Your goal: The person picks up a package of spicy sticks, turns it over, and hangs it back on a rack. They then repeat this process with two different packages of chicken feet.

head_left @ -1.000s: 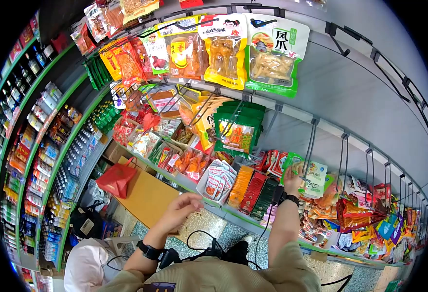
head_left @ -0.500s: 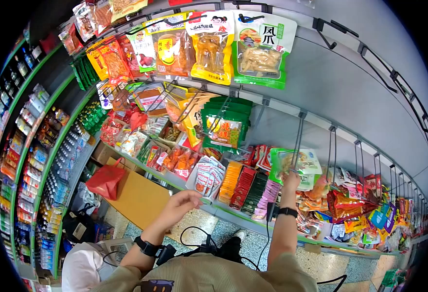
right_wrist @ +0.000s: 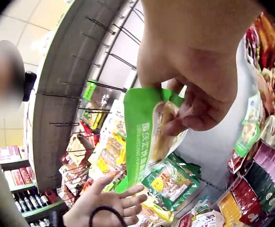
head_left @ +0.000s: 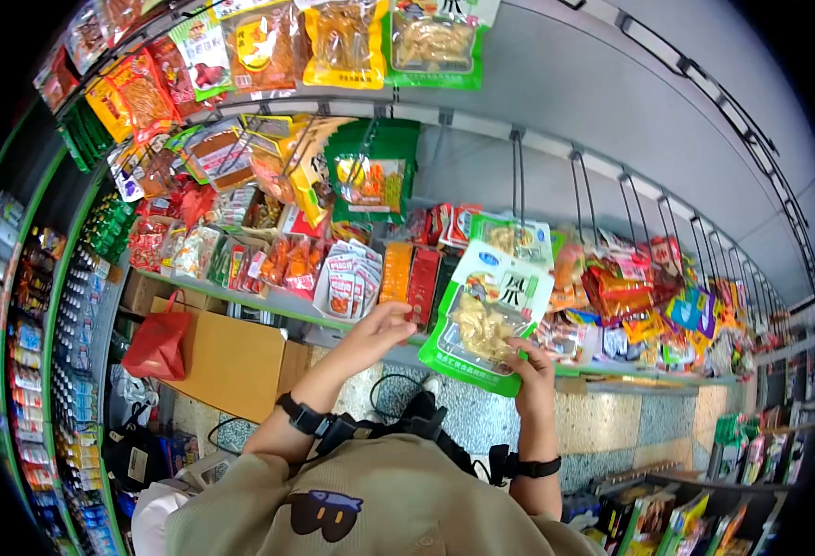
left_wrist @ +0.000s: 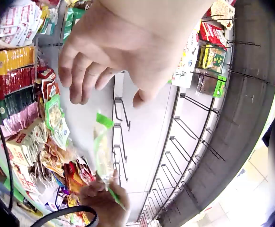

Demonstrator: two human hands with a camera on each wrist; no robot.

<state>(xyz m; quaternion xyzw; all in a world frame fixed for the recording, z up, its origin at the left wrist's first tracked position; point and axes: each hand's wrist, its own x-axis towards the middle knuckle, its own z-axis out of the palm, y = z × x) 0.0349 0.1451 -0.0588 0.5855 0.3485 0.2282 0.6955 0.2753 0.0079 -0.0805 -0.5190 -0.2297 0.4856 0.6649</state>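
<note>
"What's changed?"

"The right hand (head_left: pixel 534 371) has just drawn that snack packet (head_left: pixel 482 320) up clear of the shelf (head_left: pixel 269 304), grip clamped on its lower corner."

"And the left hand (head_left: pixel 380 335)?"

"Grip apart, holding nothing; one hand alone carries it."

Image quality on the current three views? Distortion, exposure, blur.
Head: fisheye bends the long grey metal shelf rail, corners black; large print on the flat green-and-white plastic packet stays legible. Left wrist: pale tiled floor looks washed out at lower right; the packet is edge-on, print unreadable. Right wrist: person at left edge smeared by an oval blur.
</note>
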